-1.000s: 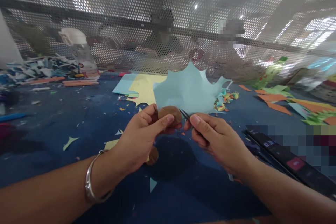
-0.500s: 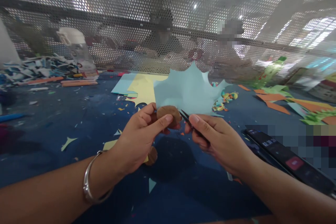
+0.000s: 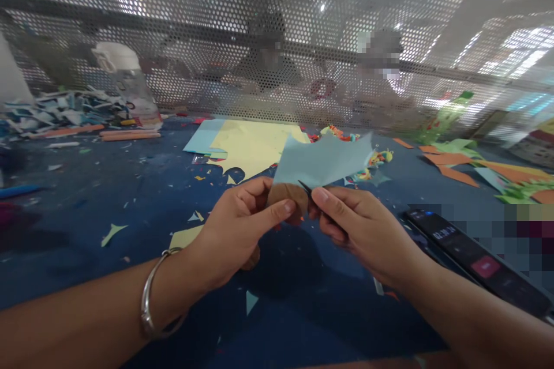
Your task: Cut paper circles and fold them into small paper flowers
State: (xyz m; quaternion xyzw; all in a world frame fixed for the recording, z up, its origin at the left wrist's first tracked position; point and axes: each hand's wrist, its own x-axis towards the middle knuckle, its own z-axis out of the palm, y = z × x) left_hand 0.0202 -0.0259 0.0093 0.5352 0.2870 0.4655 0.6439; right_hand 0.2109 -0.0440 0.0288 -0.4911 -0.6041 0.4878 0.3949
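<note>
This looks like a paper-craft room or studio: small pale paper snippets [image 3: 115, 233] litter a flat dark-blue tabletop [image 3: 69, 265], a heap of white-and-blue cut scraps [image 3: 60, 112] lies far left, orange and green paper cuttings [image 3: 459, 168] lie right, and a jagged light-blue paper sheet [image 3: 320, 158] is held mid-scene. Beyond a grey perforated screen [image 3: 173, 23], people [image 3: 268, 72] show dimly.
</note>
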